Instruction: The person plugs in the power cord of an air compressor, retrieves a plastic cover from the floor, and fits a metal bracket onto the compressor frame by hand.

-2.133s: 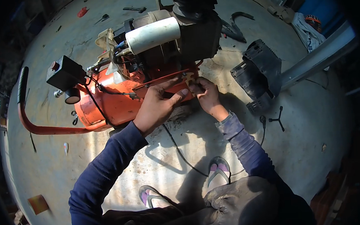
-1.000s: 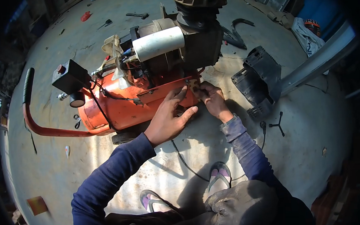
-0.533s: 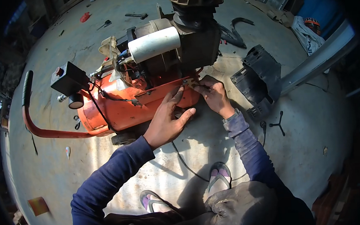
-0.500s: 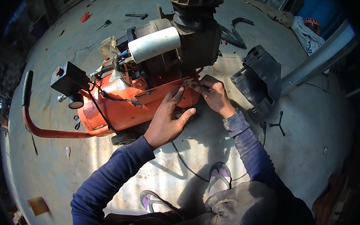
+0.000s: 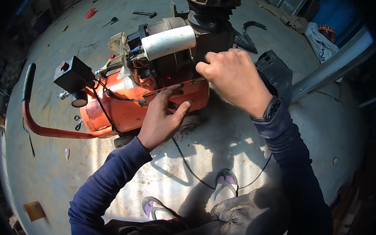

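Note:
An orange air compressor tank (image 5: 123, 108) lies on its side across the upper middle, with a motor and a white cylinder (image 5: 169, 43) on top. My left hand (image 5: 162, 117) rests by the front edge of the orange mounting plate (image 5: 184, 88), fingers apart and thumb out. Over the plate's right end is my right hand (image 5: 237, 78), raised, with its fingers curled together near the dark motor housing. Whatever those fingers hold is hidden. At the tank's left stands a black switch box (image 5: 72, 75) above a round gauge.
A black plastic cover (image 5: 275, 72) lies right of the compressor, partly behind my right hand. A metal post (image 5: 331, 68) slants in at the right. The curved orange handle (image 5: 47, 134) reaches left. A black cable (image 5: 184, 161) runs near my feet. Scissors (image 5: 78, 123) lie beside the tank.
My right hand has risen from the plate's end and turned, its back and watch now showing. The small brass-coloured piece is no longer visible. My left hand has shifted slightly left.

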Demonstrator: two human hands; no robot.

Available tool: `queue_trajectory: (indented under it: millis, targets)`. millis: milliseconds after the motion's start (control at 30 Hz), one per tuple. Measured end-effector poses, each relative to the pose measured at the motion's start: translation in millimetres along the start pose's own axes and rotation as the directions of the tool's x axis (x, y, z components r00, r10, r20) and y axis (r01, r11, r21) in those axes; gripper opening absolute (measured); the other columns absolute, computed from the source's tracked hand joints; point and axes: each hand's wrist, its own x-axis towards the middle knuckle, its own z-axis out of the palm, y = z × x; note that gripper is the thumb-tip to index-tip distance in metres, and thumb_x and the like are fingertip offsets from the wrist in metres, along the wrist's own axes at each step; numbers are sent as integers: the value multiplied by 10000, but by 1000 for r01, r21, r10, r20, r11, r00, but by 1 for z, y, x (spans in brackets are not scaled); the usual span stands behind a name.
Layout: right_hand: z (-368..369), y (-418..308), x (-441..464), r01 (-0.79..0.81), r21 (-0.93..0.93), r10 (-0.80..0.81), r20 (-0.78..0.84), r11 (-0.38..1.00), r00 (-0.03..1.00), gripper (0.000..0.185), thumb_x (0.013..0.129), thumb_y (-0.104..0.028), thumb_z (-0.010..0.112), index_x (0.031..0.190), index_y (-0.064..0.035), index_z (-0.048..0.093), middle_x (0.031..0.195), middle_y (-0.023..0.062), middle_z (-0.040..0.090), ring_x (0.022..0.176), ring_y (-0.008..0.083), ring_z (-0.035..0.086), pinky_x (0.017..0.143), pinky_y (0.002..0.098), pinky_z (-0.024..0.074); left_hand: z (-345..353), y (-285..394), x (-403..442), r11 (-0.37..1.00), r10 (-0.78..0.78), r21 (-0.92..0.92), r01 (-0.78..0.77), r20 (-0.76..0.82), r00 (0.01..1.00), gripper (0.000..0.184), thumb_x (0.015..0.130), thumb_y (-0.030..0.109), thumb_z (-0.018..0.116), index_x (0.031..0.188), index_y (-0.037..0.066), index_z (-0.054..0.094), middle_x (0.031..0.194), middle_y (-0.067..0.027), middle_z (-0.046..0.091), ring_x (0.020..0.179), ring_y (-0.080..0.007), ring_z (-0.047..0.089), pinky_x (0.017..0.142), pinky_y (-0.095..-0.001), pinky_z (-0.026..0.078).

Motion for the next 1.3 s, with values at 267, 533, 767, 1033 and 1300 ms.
queue_trajectory:
  millis: [267,533,767,1033,1300]
  targets:
    - [9,-74,-26,-185,404,199,6,896,980,138,825,-80,654,822,-28,526,728,78,614,658,222,645,601,329,495,-64,8,-22,901,-433,181,394,353,829,335,860,180,673,1083,-65,626,951,-173,704,872,-199,674,751,-317,525]
    - [130,-87,-41,-330,939,605,209,96,769,180,921,-111,635,945,-13,486,795,84,640,701,150,635,614,258,488,-63,-18,-21,978,-203,-32,205,59,977,358,851,184,682,1147,-13,630,967,-168,698,826,-184,656,751,-300,514]
    - [155,-93,-38,-266,957,652,127,119,748,182,935,-120,623,965,-2,488,807,82,622,764,137,654,617,246,494,-62,-16,-21,975,-207,99,199,83,975,377,876,166,675,1194,-24,603,1037,-134,684,855,-139,633,762,-273,516]
    - [159,-90,-29,-287,917,676,26,277,736,176,905,-113,656,939,9,534,748,111,673,697,159,667,624,289,508,-62,-13,-24,961,-245,149,233,66,967,368,882,148,676,1198,-24,600,1051,-107,688,855,-119,641,762,-262,520]
    - [83,-58,-18,-203,515,379,-264,833,887,176,789,-57,718,875,-17,570,718,129,625,648,294,641,582,349,486,-76,-4,-16,949,-231,221,223,10,973,338,874,145,679,1155,-33,618,968,-110,701,809,-133,658,714,-256,520]
